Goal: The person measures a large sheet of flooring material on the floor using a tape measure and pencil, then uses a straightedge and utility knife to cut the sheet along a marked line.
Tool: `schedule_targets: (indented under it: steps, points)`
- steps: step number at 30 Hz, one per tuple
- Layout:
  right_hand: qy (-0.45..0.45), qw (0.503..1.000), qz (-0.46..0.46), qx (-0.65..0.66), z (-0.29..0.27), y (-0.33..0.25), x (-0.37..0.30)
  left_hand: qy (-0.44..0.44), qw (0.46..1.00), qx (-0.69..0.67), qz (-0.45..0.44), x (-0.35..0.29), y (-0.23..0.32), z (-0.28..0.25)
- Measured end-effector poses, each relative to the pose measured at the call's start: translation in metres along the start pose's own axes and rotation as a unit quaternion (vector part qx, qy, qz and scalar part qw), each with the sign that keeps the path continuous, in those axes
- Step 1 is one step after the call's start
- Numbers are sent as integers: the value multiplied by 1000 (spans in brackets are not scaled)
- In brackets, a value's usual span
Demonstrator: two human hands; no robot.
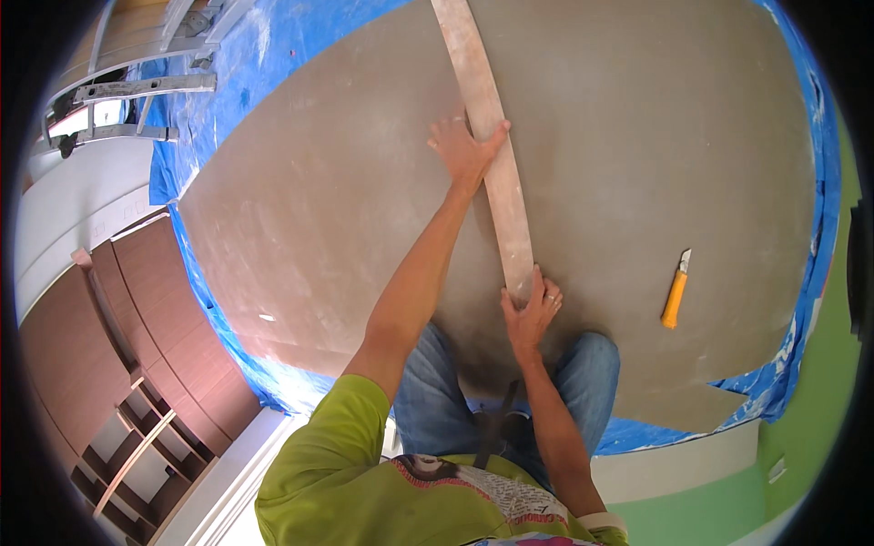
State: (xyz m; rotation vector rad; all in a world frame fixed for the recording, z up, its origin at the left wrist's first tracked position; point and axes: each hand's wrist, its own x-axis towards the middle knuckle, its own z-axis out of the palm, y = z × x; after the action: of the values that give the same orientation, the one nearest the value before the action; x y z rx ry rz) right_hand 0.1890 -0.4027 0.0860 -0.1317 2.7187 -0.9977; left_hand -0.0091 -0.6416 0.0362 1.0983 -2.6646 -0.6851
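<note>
1. Standing at far left, a brown cabinet point(173, 300) has open compartments; the dark object inside one is too small to identify.
2. The left hand point(469, 156) lies spread across a long pale strip point(506, 202), thumb at its right edge.
3. That strip lies lengthwise on a broad brown sheet point(655, 136).
4. The right hand point(533, 314) pinches the strip's near end between thumb and fingers.
5. An orange-handled utility knife point(675, 296), blade out, rests farther right.
</note>
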Motion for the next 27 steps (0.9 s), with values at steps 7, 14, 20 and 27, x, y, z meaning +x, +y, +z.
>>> schedule_targets:
  steps: [7, 14, 20, 27]
  points:
    - [-8, 1000, 4, -1, 3, 1, -2, -12, 999, -44, -5, 2, -5, -3]
    - [2, 1000, -10, 3, 1, 1, 0, 28, 999, 17, 14, 1, -2, 2]
    - [-5, 999, 38, 7, -5, 2, -24, 47, 997, -55, 42, 5, -23, 15]
    - [-7, 998, 60, -12, -1, 13, -34, 95, 994, 18, 48, -2, -7, 11]
